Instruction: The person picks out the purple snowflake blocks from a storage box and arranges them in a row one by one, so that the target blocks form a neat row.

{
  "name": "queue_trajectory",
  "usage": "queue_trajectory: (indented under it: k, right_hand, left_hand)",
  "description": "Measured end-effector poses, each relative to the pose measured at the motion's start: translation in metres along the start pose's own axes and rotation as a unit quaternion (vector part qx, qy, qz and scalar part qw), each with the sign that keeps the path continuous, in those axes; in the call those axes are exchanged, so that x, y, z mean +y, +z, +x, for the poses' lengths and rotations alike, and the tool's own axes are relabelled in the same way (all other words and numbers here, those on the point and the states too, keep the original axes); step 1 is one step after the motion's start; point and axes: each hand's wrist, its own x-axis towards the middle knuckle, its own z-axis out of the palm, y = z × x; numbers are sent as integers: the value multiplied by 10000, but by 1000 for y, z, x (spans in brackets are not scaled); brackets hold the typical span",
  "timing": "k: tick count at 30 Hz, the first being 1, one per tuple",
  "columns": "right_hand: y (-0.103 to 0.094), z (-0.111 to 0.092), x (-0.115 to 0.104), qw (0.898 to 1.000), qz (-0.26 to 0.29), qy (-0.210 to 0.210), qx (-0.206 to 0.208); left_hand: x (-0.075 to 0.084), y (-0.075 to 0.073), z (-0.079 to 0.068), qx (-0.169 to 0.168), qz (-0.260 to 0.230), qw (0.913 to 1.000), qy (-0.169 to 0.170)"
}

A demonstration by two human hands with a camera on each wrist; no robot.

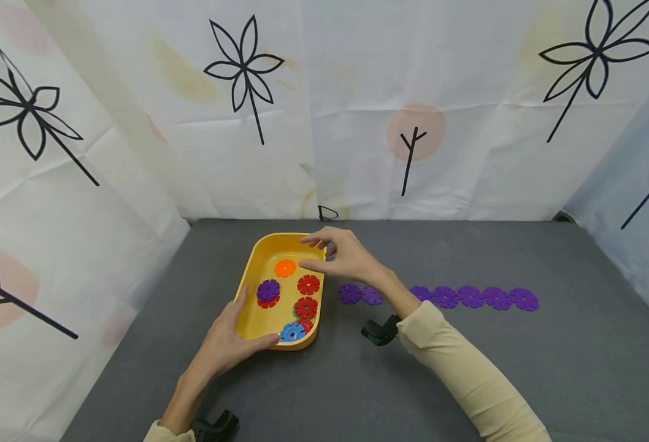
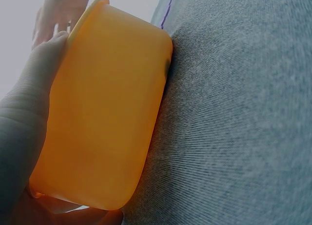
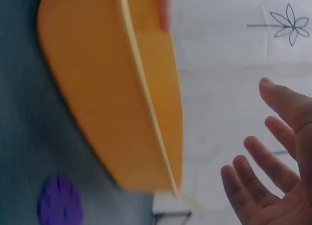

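My left hand (image 1: 222, 337) holds a yellow plastic tray (image 1: 251, 270) at its near left corner, thumb on the near rim and fingers along the left side. In the left wrist view the thumb lies over the rim of the tray (image 2: 105, 112). Inside lie flower-shaped notched discs: an orange disc (image 1: 285, 268), a purple disc (image 1: 268, 290) over a red one, several red discs (image 1: 308, 285) and a blue disc (image 1: 292, 332). Over the tray's far right rim hovers my right hand (image 1: 346, 255), fingers spread and holding nothing; the right wrist view shows its bare fingers (image 3: 263, 161).
A row of linked purple discs (image 1: 470, 297) runs rightward across the grey table (image 1: 523, 368), partly hidden behind my right forearm. One purple disc (image 3: 61, 205) shows beside the tray in the right wrist view. A white printed curtain (image 1: 346, 172) closes off the back.
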Motion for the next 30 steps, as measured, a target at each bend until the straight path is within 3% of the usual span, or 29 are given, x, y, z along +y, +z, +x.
queue_trajectory:
  k: [7, 14, 20, 24, 30]
  right_hand:
    - [38, 22, -12, 9988, 475, -66, 57]
    - [64, 37, -15, 9969, 782, 114, -12]
    - [78, 47, -17, 9916, 1108, 487, 450]
    - [88, 51, -13, 9890, 1131, 521, 803]
    - [97, 47, -1, 9897, 1000, 524, 875]
  left_hand:
    - [-1, 0, -1, -27, -30, 10000, 37]
    - [-2, -1, -2, 29, -80, 9999, 134]
    - [-2, -2, -3, 71, -56, 9997, 227]
    - [-2, -2, -3, 68, -56, 9998, 197]
    - [-3, -1, -3, 36, -54, 9999, 120]
